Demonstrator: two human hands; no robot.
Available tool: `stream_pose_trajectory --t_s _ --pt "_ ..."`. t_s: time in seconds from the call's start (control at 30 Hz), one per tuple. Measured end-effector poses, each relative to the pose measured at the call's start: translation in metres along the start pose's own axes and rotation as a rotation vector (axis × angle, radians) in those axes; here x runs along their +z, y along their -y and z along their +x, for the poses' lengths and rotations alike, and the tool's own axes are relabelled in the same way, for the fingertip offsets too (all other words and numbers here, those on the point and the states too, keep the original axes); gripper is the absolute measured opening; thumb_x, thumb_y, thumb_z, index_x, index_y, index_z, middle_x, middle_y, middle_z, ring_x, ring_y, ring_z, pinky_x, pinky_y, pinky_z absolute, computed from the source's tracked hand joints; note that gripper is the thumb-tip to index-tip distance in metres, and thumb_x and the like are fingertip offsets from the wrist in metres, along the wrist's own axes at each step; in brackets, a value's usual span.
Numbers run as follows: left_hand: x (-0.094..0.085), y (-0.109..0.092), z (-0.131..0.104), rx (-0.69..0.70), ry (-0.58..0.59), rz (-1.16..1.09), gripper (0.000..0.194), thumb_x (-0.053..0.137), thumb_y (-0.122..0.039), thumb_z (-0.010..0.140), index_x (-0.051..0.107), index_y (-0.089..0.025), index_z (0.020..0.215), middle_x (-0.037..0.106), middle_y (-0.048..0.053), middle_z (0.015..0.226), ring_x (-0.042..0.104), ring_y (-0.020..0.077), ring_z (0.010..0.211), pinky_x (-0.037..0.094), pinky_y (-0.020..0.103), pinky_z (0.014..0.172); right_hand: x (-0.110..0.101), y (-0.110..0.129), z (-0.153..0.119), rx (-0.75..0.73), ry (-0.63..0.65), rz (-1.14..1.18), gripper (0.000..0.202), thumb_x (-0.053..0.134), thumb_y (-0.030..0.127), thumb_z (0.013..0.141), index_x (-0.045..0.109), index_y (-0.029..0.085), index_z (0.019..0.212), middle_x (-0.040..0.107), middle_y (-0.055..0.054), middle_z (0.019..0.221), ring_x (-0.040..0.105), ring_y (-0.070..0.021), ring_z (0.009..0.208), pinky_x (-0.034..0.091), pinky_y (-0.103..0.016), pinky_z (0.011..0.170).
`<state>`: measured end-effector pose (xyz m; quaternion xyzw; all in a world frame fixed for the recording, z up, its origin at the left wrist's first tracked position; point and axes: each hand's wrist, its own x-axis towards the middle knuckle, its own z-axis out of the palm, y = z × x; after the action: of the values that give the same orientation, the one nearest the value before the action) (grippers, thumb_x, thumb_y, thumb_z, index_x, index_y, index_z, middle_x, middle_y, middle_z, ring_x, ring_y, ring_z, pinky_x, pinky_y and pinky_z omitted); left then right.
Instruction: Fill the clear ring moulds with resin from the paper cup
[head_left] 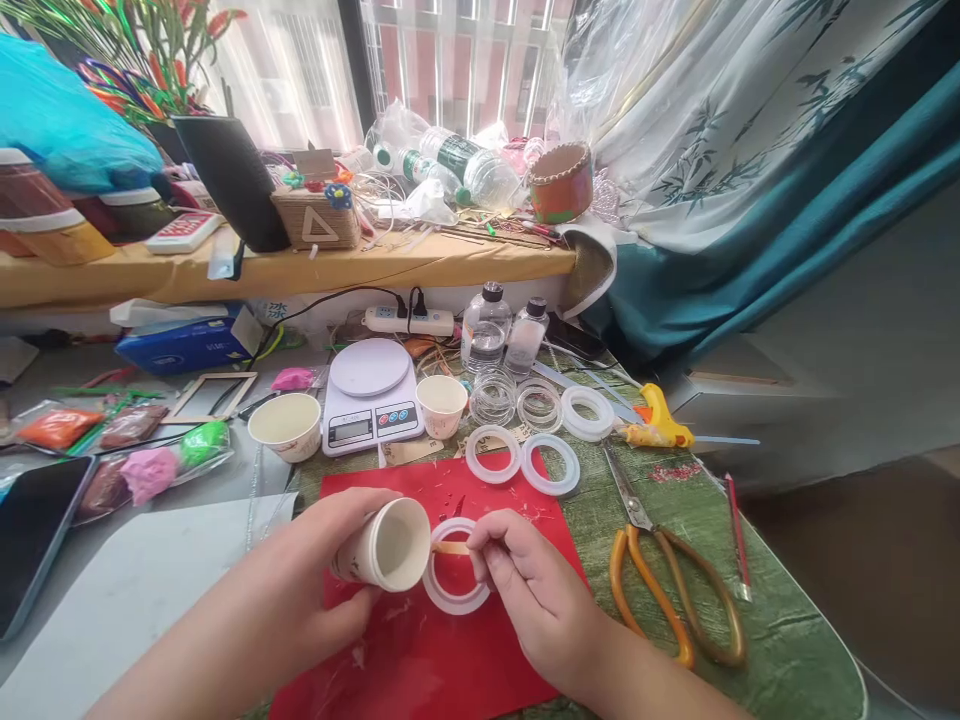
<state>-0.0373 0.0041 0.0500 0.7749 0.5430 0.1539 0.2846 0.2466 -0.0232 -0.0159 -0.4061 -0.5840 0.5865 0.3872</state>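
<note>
My left hand (330,570) is wrapped round a paper cup (397,545), which it tilts with the mouth towards me and to the right. Between the fingertips of my right hand (525,585) is a thin wooden stick (450,548), its free end near the cup's rim. Below the stick, a white ring mould (456,603) lies on a red sheet (420,660). Two more ring moulds, a left one (493,477) and a right one (552,487), rest at the sheet's top edge. What the cup holds is hard to make out.
Behind the sheet stand a kitchen scale (371,370), a wide paper bowl (285,428), a small paper cup (441,405) and clear bottles (486,325). Large scissors (637,515), a yellow glue gun (660,425) and a red pencil (737,540) lie to the right.
</note>
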Motion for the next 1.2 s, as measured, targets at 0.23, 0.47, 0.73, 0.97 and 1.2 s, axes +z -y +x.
stream_pose_trajectory --t_s 0.23,0.47,0.73,0.97,1.2 --pt "0.001 0.003 0.001 -0.007 0.011 -0.034 0.062 0.064 -0.020 0.081 0.070 -0.037 0.140 0.082 -0.002 0.134 0.081 0.0230 0.112 0.064 0.025 0.089 0.003 0.008 0.005 0.096 0.036 0.272 0.022 0.071 0.046 0.111 0.066 0.025 0.116 0.078 -0.008 0.116 0.069 -0.0175 0.094 0.058 -0.037 0.094" --pt "0.002 -0.001 -0.001 -0.039 -0.055 -0.010 0.055 0.064 -0.026 0.083 0.072 -0.037 0.136 0.084 -0.003 0.127 0.081 0.0228 0.109 0.063 0.026 0.089 -0.001 0.004 0.009 -0.003 -0.004 0.241 0.027 0.068 0.048 0.113 0.083 0.026 0.117 0.083 -0.011 0.126 0.077 -0.0186 0.094 0.064 -0.037 0.093" --pt "0.003 0.009 0.001 0.029 -0.049 0.031 0.056 0.064 -0.026 0.085 0.068 -0.034 0.140 0.084 -0.001 0.129 0.082 0.0227 0.108 0.065 0.026 0.086 -0.009 0.011 0.013 -0.192 -0.063 -0.152 0.024 0.066 0.024 0.112 0.086 0.028 0.124 0.083 -0.007 0.115 0.077 -0.0211 0.107 0.060 -0.033 0.095" --pt "-0.001 0.014 0.003 0.073 -0.030 0.069 0.056 0.068 -0.025 0.086 0.068 -0.033 0.142 0.083 0.002 0.136 0.084 0.0263 0.116 0.068 0.027 0.086 -0.022 0.026 0.016 -0.419 0.000 -0.737 0.033 0.051 0.020 0.117 0.074 0.018 0.093 0.068 -0.004 0.082 0.061 -0.0198 0.077 0.048 -0.031 0.072" --pt "-0.002 0.016 0.003 0.092 -0.040 0.098 0.064 0.068 -0.023 0.086 0.064 -0.034 0.148 0.081 0.001 0.144 0.082 0.0262 0.123 0.069 0.026 0.091 -0.018 0.032 0.011 -0.411 0.056 -1.117 0.032 0.055 0.006 0.107 0.060 0.021 0.079 0.062 -0.003 0.078 0.052 -0.0198 0.069 0.035 -0.033 0.063"
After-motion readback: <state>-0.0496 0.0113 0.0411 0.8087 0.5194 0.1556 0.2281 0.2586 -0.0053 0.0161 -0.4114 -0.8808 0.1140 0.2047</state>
